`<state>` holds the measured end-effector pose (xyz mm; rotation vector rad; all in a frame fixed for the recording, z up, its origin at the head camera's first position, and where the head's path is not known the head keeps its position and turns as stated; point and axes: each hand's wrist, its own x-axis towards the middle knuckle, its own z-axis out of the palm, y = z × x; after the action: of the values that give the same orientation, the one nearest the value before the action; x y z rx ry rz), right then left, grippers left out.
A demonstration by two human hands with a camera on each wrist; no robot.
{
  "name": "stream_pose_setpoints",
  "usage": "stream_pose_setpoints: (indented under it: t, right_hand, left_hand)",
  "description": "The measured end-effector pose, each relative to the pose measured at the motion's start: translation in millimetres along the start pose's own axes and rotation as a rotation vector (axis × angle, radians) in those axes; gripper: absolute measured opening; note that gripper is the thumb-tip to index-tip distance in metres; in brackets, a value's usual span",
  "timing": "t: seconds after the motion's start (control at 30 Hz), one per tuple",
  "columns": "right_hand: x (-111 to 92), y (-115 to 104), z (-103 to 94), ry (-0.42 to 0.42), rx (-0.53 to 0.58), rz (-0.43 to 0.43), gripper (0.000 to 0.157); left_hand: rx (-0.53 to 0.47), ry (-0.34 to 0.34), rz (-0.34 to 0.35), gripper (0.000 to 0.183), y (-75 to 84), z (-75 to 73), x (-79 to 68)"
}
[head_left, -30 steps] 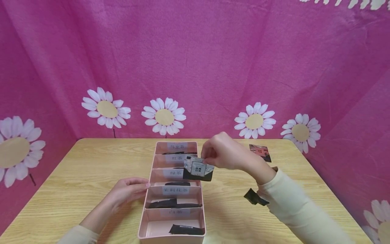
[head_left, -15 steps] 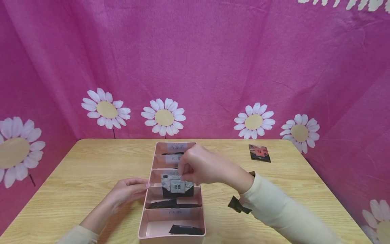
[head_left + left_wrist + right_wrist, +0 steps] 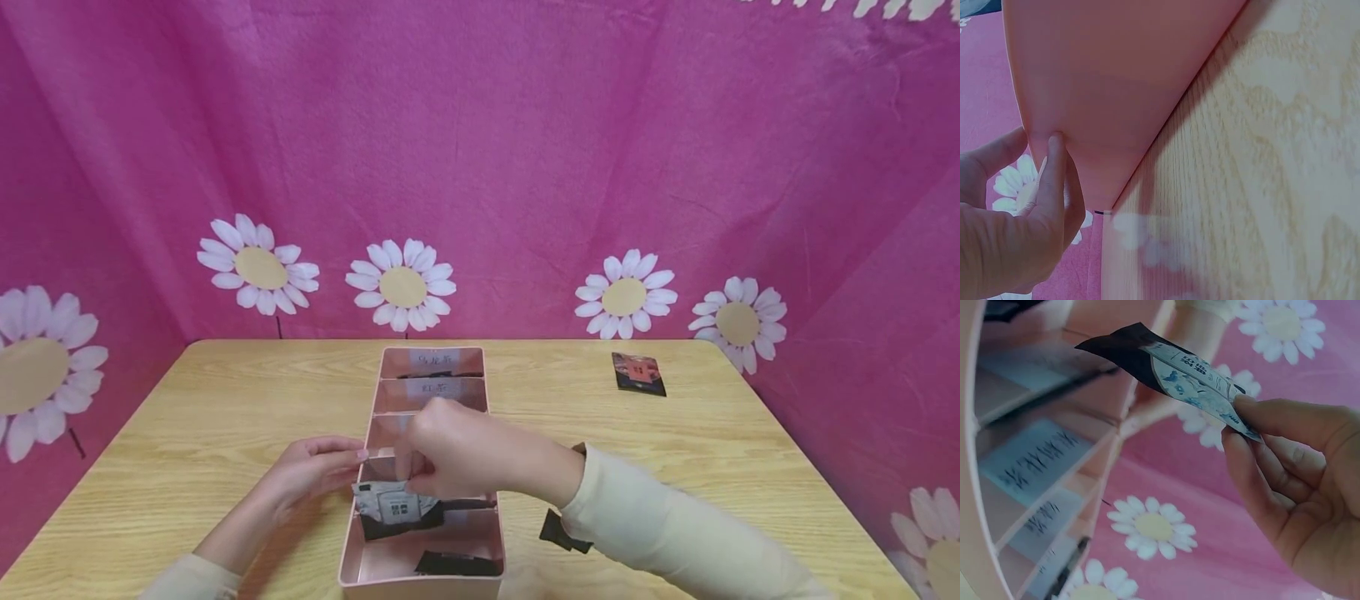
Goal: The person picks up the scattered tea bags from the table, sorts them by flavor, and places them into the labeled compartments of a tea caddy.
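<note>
A pink divided box (image 3: pixel 347 550) stands lengthwise on the table, with paper labels on its dividers. My right hand (image 3: pixel 457 454) pinches the top edge of a tea sachet (image 3: pixel 399 507), white-blue patterned above and black below. The sachet hangs over the two nearest compartments, also seen in the right wrist view as a sachet (image 3: pixel 1194 375) between thumb and fingers. My left hand (image 3: pixel 318 467) holds the box's left rim, with fingertips against the outer wall (image 3: pixel 1104 75) in the left wrist view. A black sachet (image 3: pixel 459 563) lies in the nearest compartment.
A red and black sachet (image 3: pixel 639 373) lies at the table's back right. Another black packet (image 3: pixel 564 533) lies right of the box, partly under the right sleeve (image 3: pixel 637 508). Dark sachets also lie in other compartments. A pink flowered cloth (image 3: pixel 510 183) hangs behind the table.
My right hand has carried the sachet left and toward me, from the box's right side to over its near compartments. My left hand has stayed at the rim.
</note>
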<state>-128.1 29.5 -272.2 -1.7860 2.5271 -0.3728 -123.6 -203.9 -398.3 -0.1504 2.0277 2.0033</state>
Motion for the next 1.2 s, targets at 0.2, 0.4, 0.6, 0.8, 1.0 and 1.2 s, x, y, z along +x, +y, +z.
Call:
stream_pose_setpoints:
  t: [0.2,0.4,0.6,0.8,1.0,1.2]
  right_hand:
    - [4,-5,20.4,-0.059,0.002,-0.020,0.012]
    - [5,-7,36.3,-0.104,-0.003,-0.046,0.012]
    - [5,-8,39.5,-0.130,0.014,-0.034,0.009]
    - [3,-8,44.1,-0.213,0.018,-0.037,0.005]
    - [-3,-1,34.6,-0.211,0.051,0.024,0.009]
    - [-12,8,27.8,-0.213,0.104,0.088,0.013]
  left_hand:
    - [0.004,0.001,0.003,0.033,0.4,-0.1,-0.6]
    - [0.012,0.005,0.003,0.034,0.4,-0.1,-0.7]
    - [0.002,0.018,-0.004,0.033,1.4,0.0,-0.5]
    - [0.003,0.019,-0.012,0.035,1.2,-0.2,-0.9]
    - [0.019,0.002,0.001,0.037,-0.5,0.9,-1.1]
    - [0.030,0.003,-0.002,0.042,-0.9,0.7,-1.1]
